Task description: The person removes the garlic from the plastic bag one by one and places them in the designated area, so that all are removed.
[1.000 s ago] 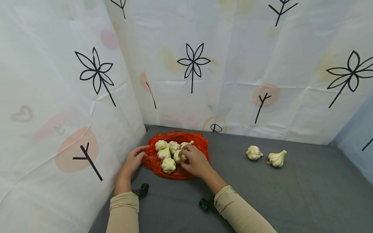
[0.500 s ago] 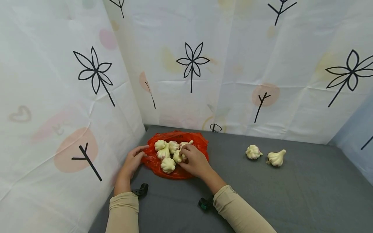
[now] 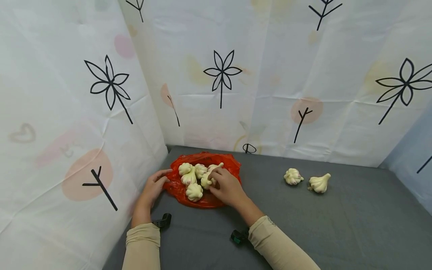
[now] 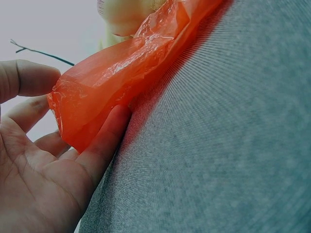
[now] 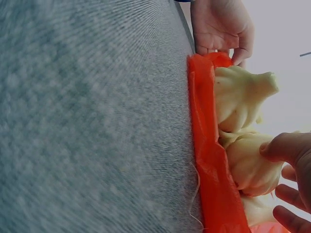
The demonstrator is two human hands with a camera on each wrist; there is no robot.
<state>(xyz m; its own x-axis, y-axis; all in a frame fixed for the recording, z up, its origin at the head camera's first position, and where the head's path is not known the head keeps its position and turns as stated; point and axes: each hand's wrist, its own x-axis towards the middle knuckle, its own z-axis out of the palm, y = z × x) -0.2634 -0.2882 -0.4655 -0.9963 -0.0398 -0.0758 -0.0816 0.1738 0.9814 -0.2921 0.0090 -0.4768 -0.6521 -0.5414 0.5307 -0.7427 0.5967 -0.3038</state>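
Observation:
A red plastic bag (image 3: 206,198) lies open on the grey cloth near the back left corner, with several garlic bulbs on it. My left hand (image 3: 164,176) holds the bag's left edge (image 4: 92,97), thumb (image 4: 29,77) above and fingers beneath. My right hand (image 3: 212,179) is on the pile, thumb (image 5: 286,148) and fingers curled round one garlic bulb (image 5: 248,165) in the middle of the bag. Other bulbs (image 3: 194,191) lie loose beside it.
Two more garlic bulbs (image 3: 292,176) (image 3: 318,183) lie on the grey cloth (image 3: 303,225) to the right. White patterned sheets (image 3: 67,112) wall in the left and back sides, close to the bag.

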